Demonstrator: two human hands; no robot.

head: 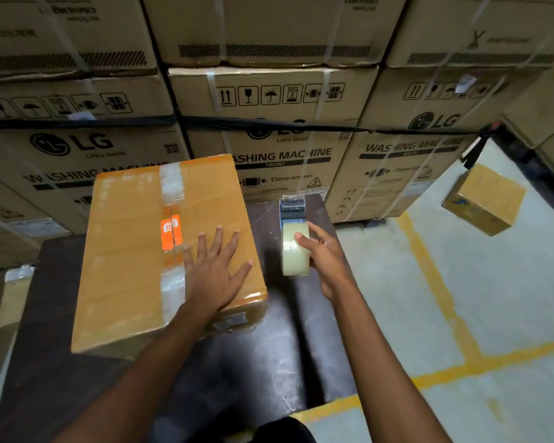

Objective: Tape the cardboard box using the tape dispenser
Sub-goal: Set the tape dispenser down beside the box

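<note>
A brown cardboard box [125, 251] lies on a dark table [269, 362]. Its top seam carries clear tape at both ends and an orange sticker in the middle. My left hand [215, 276] rests flat on the box's top near its right front corner, fingers spread. To the right of the box my right hand [325, 257] grips the tape dispenser [294, 238], which holds a roll of clear tape, its dark blue head pointing away from me. The dispenser is above the table, apart from the box.
Large washing machine cartons [285, 129] are stacked in a wall just behind the table. A smaller cardboard box [483, 199] sits on the grey floor at the right, where yellow lines [438, 282] are painted. More cardboard lies at the left edge.
</note>
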